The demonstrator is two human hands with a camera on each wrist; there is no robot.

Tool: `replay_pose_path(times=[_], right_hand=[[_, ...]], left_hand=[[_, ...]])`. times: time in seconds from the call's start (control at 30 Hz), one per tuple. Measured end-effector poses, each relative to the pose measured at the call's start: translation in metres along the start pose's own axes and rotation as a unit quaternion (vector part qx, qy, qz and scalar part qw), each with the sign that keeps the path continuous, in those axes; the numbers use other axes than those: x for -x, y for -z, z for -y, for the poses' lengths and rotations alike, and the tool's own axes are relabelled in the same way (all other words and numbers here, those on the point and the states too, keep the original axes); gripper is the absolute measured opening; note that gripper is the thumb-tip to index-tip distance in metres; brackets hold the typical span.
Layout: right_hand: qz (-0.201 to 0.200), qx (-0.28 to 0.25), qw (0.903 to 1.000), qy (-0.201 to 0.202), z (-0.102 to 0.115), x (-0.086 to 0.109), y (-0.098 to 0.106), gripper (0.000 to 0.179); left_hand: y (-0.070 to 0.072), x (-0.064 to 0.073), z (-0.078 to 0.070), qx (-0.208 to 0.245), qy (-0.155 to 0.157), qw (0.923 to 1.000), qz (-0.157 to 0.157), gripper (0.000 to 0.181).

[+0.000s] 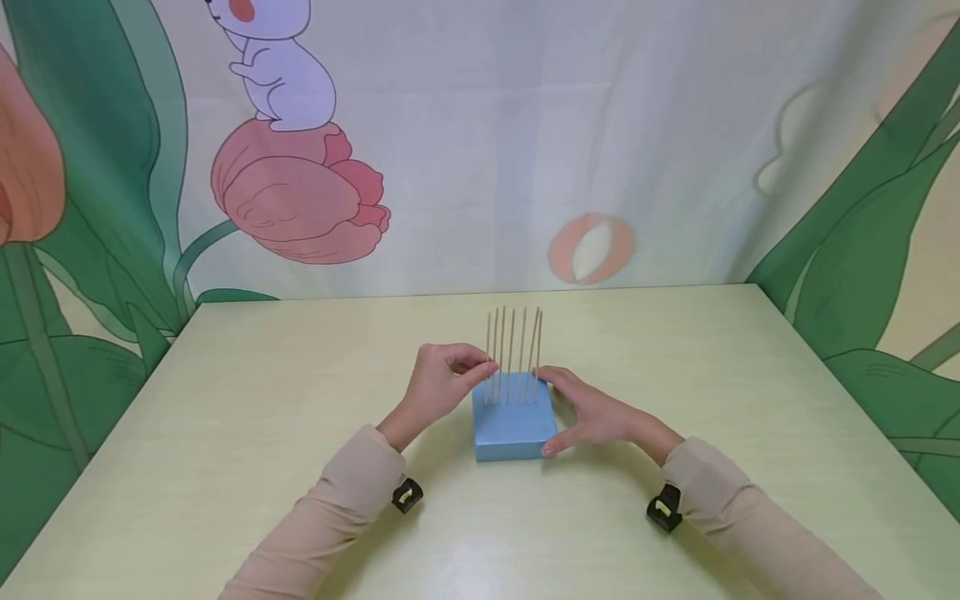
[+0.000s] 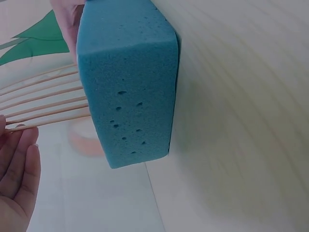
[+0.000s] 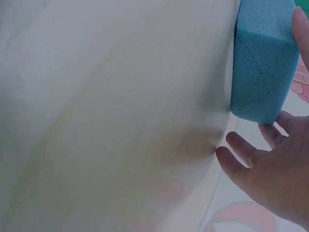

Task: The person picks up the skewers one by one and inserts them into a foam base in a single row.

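Note:
A blue foam block (image 1: 512,429) lies flat on the table, with several thin wooden sticks (image 2: 53,113) standing upright in a row in its top. At the row's left end my left hand (image 1: 441,379) pinches one stick (image 2: 53,122) between thumb and fingertips, partway up its length. That stick's lower end meets the foam in the left wrist view. My right hand (image 1: 595,414) holds the block from the right, its thumb at the front right corner and fingers at the back corner. Small holes pit the block's side (image 2: 128,111).
The pale wooden table (image 1: 247,417) spreads out around the block. Behind it hangs a printed curtain (image 1: 480,150) with a flower and an animal figure. A small black device (image 1: 407,495) sits at the left wrist, another (image 1: 664,509) at the right.

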State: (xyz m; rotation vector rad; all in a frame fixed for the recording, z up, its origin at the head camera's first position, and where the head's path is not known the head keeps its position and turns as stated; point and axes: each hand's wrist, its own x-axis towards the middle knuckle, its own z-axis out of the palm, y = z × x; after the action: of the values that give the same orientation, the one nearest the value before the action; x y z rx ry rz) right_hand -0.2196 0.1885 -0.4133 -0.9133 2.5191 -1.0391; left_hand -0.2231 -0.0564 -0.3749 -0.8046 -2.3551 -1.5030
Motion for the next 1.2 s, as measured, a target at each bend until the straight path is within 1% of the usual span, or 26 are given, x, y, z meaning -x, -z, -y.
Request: replay_pose_path(times=[0.1,0.17,0.23,0.27,0.3,0.33,0.37,0.4,0.43,0.47,0.53,0.57,0.6,0.63,0.67,0.73,0.77,0.83,0.93,1.03,1.2], right_hand=[[0.01,0.002,0.9999,0.006,-0.001,-0.001,0.001,0.107],[0.02,0.003,0.9998,0.006,-0.001,0.0,0.003,0.108],[0.026,0.002,0.9997,-0.001,-0.001,0.003,0.007,0.107],[0.022,0.004,0.9997,-0.004,-0.001,0.005,0.01,0.105],[0.013,0.012,0.9998,-0.007,-0.001,0.007,0.013,0.103],[-0.002,0.026,0.9996,-0.008,-0.001,0.01,0.016,0.1],[-0.022,0.055,0.9982,-0.009,-0.001,0.013,0.02,0.096],[-0.047,0.096,0.9943,-0.007,-0.001,0.017,0.024,0.093],[-0.074,0.147,0.9863,-0.006,-0.001,0.021,0.027,0.09],[-0.101,0.199,0.9747,-0.006,0.0,0.025,0.03,0.088],[-0.147,0.288,0.9461,-0.02,0.0,0.033,0.034,0.086],[-0.162,0.326,0.9309,-0.03,0.0,0.037,0.035,0.087],[-0.172,0.349,0.9202,-0.04,-0.001,0.04,0.036,0.088],[-0.177,0.361,0.9141,-0.051,-0.001,0.043,0.036,0.088],[-0.178,0.363,0.9123,-0.063,-0.002,0.046,0.036,0.089],[-0.174,0.362,0.9119,-0.083,-0.004,0.049,0.035,0.089],[-0.171,0.363,0.9114,-0.091,-0.004,0.05,0.034,0.089],[-0.164,0.359,0.9126,-0.105,-0.006,0.051,0.033,0.089],[-0.156,0.356,0.9144,-0.114,-0.008,0.051,0.03,0.089],[-0.155,0.354,0.9153,-0.115,-0.011,0.051,0.028,0.089],[-0.159,0.356,0.9142,-0.11,-0.013,0.051,0.026,0.089]], left_hand=[[0.001,0.0,0.0,-0.001,0.003,1.0,0.004,0.012],[0.003,0.003,-0.001,-0.007,-0.003,1.0,0.002,0.02],[0.01,0.008,-0.002,-0.026,-0.013,0.9996,-0.004,0.031],[0.014,0.012,-0.003,-0.042,-0.017,0.9989,-0.008,0.037],[0.019,0.016,-0.004,-0.068,-0.015,0.9975,-0.012,0.044],[0.025,0.02,-0.004,-0.096,-0.006,0.9953,-0.013,0.052],[0.032,0.025,-0.005,-0.129,0.004,0.9915,-0.012,0.06],[0.039,0.029,-0.005,-0.169,0.014,0.9855,-0.009,0.068],[0.046,0.034,-0.004,-0.213,0.024,0.9768,-0.003,0.075],[0.053,0.039,-0.003,-0.26,0.033,0.9649,0.005,0.082],[0.063,0.046,0.001,-0.342,0.049,0.9381,0.023,0.091],[0.067,0.05,0.004,-0.376,0.05,0.925,0.03,0.094],[0.069,0.052,0.007,-0.404,0.053,0.9127,0.036,0.095],[0.071,0.055,0.01,-0.425,0.058,0.9021,0.045,0.096],[0.072,0.056,0.013,-0.441,0.062,0.8939,0.053,0.097],[0.073,0.059,0.018,-0.458,0.074,0.8829,0.071,0.098],[0.073,0.06,0.02,-0.463,0.08,0.8788,0.081,0.098],[0.072,0.061,0.023,-0.47,0.089,0.873,0.097,0.099],[0.07,0.062,0.025,-0.47,0.096,0.8703,0.109,0.1],[0.069,0.063,0.025,-0.469,0.094,0.8712,0.109,0.1],[0.069,0.063,0.025,-0.471,0.094,0.8703,0.11,0.1]])
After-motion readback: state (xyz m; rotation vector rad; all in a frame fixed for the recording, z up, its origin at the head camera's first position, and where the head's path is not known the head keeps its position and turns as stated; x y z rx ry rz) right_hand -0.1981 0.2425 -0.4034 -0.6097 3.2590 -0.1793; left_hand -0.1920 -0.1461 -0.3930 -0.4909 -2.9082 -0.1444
